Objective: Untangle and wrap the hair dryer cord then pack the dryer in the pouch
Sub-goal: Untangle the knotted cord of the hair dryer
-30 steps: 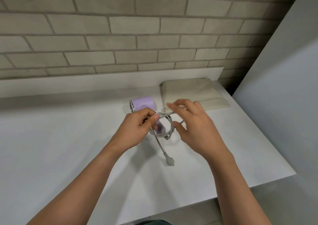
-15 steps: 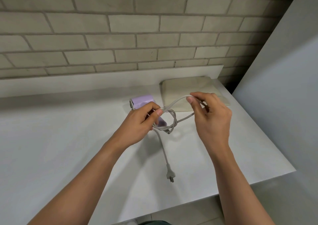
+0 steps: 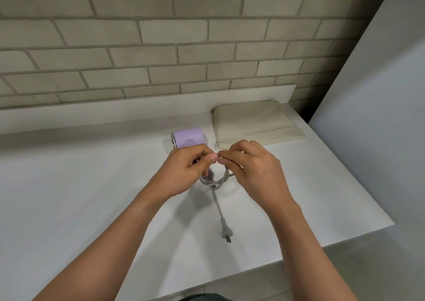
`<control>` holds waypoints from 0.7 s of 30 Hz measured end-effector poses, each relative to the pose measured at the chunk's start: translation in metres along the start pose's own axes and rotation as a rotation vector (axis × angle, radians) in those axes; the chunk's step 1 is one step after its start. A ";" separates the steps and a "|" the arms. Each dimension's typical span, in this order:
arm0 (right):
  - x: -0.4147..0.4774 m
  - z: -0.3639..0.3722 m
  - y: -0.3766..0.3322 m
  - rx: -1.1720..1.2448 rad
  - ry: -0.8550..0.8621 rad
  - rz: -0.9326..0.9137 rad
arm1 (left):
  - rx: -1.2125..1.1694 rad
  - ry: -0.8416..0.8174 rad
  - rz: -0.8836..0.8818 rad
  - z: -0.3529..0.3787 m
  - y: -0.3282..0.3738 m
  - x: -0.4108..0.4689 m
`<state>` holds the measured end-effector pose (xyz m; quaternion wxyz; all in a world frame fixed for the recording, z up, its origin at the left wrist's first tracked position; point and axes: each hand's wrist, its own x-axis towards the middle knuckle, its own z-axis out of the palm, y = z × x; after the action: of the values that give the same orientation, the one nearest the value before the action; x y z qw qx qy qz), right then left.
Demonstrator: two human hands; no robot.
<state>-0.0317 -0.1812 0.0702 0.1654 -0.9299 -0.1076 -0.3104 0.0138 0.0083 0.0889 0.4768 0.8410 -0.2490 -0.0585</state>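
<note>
A lilac hair dryer (image 3: 187, 137) lies on the white counter (image 3: 92, 185), its lower part hidden behind my left hand (image 3: 184, 171). The grey cord (image 3: 215, 182) hangs in a few loops between my hands. My left hand pinches the loops at the top. My right hand (image 3: 250, 169) pinches the cord right beside it, fingertips almost touching. The cord's free end runs toward me and ends in a plug (image 3: 226, 234) lying on the counter. A beige fabric pouch (image 3: 253, 122) lies flat behind my right hand.
A brick wall (image 3: 184, 36) with a low white ledge backs the counter. A grey panel (image 3: 379, 116) stands at the right. The counter's front edge runs diagonally at the lower right.
My right hand, which had pulled a cord length out to the right, has come back to my left hand and brought that length into the loops. The plug has slid slightly farther from me.
</note>
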 end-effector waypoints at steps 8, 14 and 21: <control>0.005 -0.013 0.013 0.225 0.320 0.224 | 0.005 -0.078 0.011 -0.007 -0.009 -0.002; 0.011 -0.034 0.033 0.253 0.350 0.354 | -0.010 -0.024 0.036 -0.002 -0.023 -0.006; 0.000 -0.026 0.042 -0.071 -0.232 0.485 | 0.005 -0.055 0.023 0.001 -0.020 -0.004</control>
<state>-0.0331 -0.2295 0.0791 0.1888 -0.9630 0.1111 -0.1568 0.0176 0.0173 0.0709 0.4686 0.8371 -0.2719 -0.0755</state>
